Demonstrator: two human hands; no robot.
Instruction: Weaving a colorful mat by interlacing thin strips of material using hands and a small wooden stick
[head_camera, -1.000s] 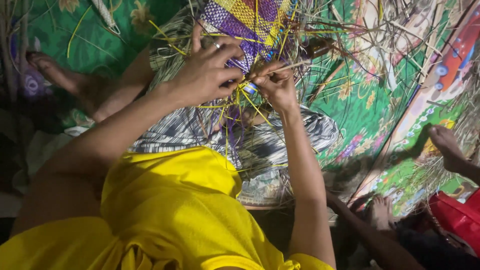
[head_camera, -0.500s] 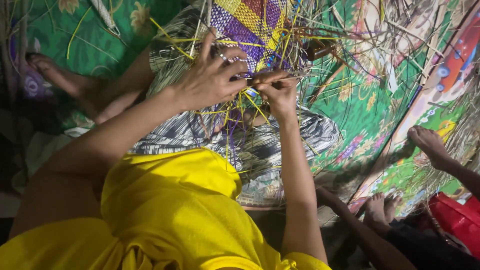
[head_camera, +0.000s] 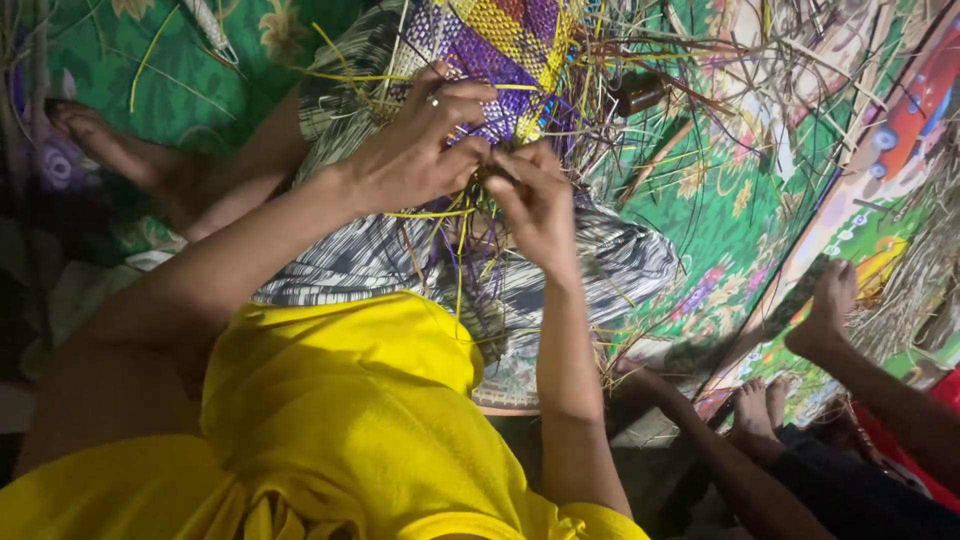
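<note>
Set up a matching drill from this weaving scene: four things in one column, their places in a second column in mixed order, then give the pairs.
Things:
1. left hand
2. right hand
3. woven mat
4. another person's hand

Places:
A. top centre, purple and yellow, under the fingers
B. pinching strips just below the mat's edge
C. far right, on the green printed floor cloth
D. wearing a ring, pressed on the weave

Pairs: 1-D, 2-B, 3-A, 4-C
</note>
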